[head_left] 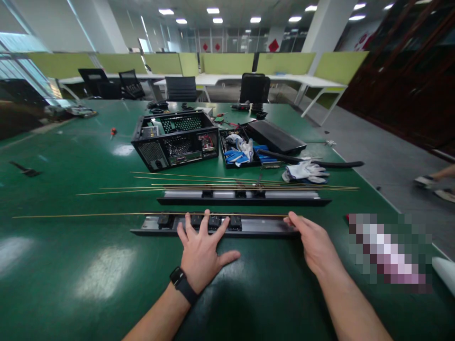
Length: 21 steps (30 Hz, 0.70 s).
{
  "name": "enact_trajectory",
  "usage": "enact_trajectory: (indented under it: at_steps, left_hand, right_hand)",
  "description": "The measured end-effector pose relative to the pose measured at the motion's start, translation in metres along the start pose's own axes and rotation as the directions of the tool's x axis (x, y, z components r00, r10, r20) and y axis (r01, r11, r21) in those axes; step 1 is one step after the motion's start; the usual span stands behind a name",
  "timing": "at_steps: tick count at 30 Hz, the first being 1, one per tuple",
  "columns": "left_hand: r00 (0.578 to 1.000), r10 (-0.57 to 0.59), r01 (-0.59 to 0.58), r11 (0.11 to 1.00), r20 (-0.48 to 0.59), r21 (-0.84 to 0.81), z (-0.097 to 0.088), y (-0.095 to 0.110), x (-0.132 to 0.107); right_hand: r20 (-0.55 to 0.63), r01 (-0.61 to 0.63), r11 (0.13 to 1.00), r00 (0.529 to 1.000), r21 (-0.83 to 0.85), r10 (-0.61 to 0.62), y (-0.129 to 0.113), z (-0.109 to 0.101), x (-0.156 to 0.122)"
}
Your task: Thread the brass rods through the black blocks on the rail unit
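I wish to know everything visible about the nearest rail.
The rail looks metallic: silvery inside, dark front edge. It lies crosswise on the green table, carrying black blocks. A brassy rod runs along it, past its left end. The left hand spreads over it; the right hand pinches the rod near its right end.

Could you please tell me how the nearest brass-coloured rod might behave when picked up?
The brass-coloured rod is probably light, being so thin. It seems springy rather than floppy, since it runs almost straight past the rail. Lifted near the right hand, its long left end may sag or sway.
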<state>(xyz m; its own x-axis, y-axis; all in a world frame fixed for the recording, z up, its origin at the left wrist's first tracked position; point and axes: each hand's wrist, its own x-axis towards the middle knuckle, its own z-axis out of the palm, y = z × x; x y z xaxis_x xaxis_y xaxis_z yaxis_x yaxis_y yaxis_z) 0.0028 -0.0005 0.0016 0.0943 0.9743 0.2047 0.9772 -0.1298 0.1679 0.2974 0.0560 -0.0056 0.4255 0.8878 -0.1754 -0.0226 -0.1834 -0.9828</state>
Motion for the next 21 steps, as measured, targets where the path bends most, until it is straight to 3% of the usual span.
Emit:
enact_trajectory:
  at_steps: [5,11,14,18,21]
  left_hand:
    - [1.000,-0.006,0.006,1.000,0.008,-0.003,-0.001,0.000,0.000]
    - [1.000,-0.001,0.001,1.000,0.002,-0.002,0.000,0.000,0.000]
    - [1.000,0.001,-0.001,1.000,0.000,-0.005,0.000,-0.001,-0.001]
    - [1.000,-0.001,0.001,1.000,-0.001,-0.007,0.001,0.000,-0.001]
    - [1.000,-0.001,0.001,1.000,-0.003,-0.006,0.001,0.000,0.000]
  right_hand:
    - [-0.101,-0.016,0.997,0.995,0.077,0.023,0.000,0.000,0.001]
    - [0.081,-0.014,0.997,0.996,-0.072,0.020,-0.005,-0.001,-0.005]
    - [0.035,0.030,0.993,0.999,-0.111,-0.026,-0.004,-0.001,-0.004]
    - [-0.125,0.215,0.930,0.957,-0.298,-0.261,-0.004,0.001,-0.013]
    - [-0.103,0.418,0.712,0.820,-0.565,-0.563,-0.008,0.010,-0.038]
